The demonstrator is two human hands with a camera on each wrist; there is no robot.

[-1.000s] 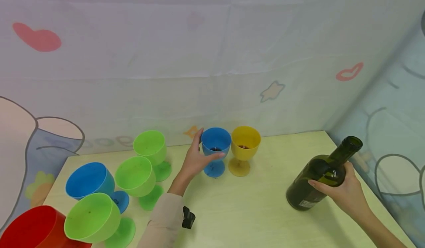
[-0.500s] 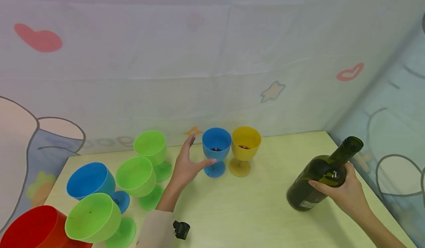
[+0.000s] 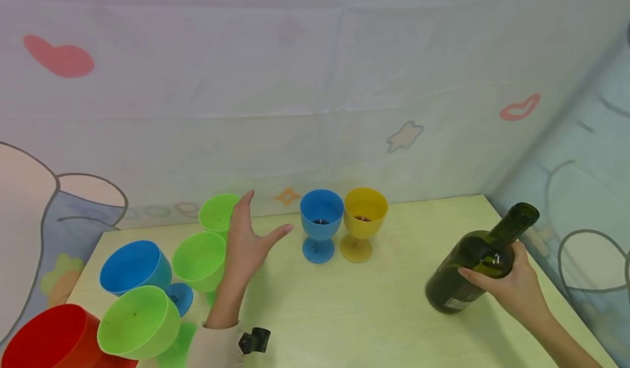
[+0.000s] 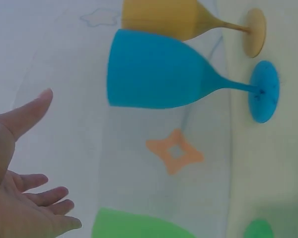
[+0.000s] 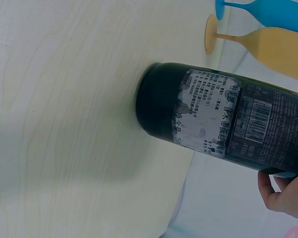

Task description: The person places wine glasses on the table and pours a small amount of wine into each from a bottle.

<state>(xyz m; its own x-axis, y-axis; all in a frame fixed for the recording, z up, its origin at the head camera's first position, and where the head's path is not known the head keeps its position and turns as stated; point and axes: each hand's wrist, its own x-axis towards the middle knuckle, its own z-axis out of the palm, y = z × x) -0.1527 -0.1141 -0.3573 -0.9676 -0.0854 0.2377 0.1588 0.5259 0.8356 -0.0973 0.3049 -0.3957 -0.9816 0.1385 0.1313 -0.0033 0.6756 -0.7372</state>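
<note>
Wine bottle [image 3: 465,256] at two o'clock, gripped by the right hand [image 3: 521,293]. Red cup [image 3: 51,335] at ten. Left hand [image 3: 246,250] at eleven, fingers spread and empty, partly blocks two green goblets [image 3: 199,261]. Farther, at twelve: blue goblet [image 3: 322,212] beside yellow goblet [image 3: 365,215].

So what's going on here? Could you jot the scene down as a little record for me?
Left hand: holds nothing; thumb spread away from the fingers
Right hand: grips the dark green bottle
Pair at the back: blue goblet and yellow goblet, upright side by side
Inside that pair: something dark in each
Left-side group: three green goblets, another blue goblet, a red goblet
</note>
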